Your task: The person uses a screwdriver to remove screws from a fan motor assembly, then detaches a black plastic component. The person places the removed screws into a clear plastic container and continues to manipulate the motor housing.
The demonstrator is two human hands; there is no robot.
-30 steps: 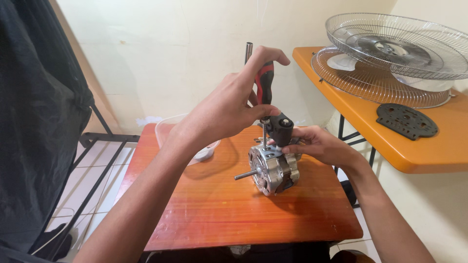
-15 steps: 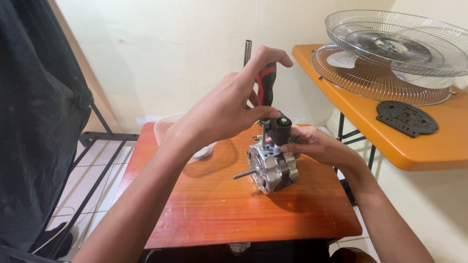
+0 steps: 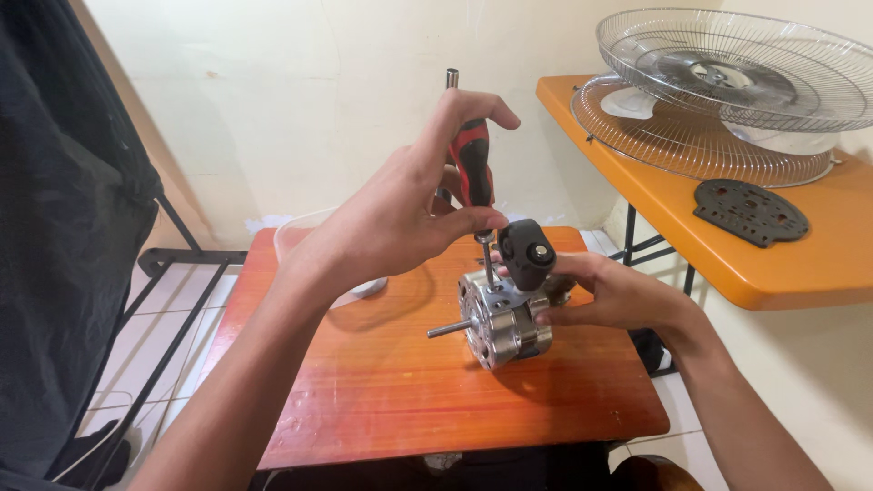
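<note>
A silver fan motor (image 3: pixel 502 320) with a short shaft pointing left rests on a small reddish wooden table (image 3: pixel 382 400). A black gearbox knob (image 3: pixel 526 252) sits on top of the motor. My left hand (image 3: pixel 400 218) grips a red and black screwdriver (image 3: pixel 473 173) held upright, its tip down on the motor's top. My right hand (image 3: pixel 605 295) holds the motor's right side, fingers against the housing.
A clear plastic tub (image 3: pixel 305 241) stands at the table's back left. An orange side table (image 3: pixel 727 245) to the right carries wire fan guards (image 3: pixel 727 82) and a black round plate (image 3: pixel 750 211). Black fabric (image 3: pixel 64 236) and a black metal frame (image 3: pixel 173 264) stand at the left.
The view has shifted slightly. My left hand has turned a little on the screwdriver handle; the motor and my right hand stay where they were.
</note>
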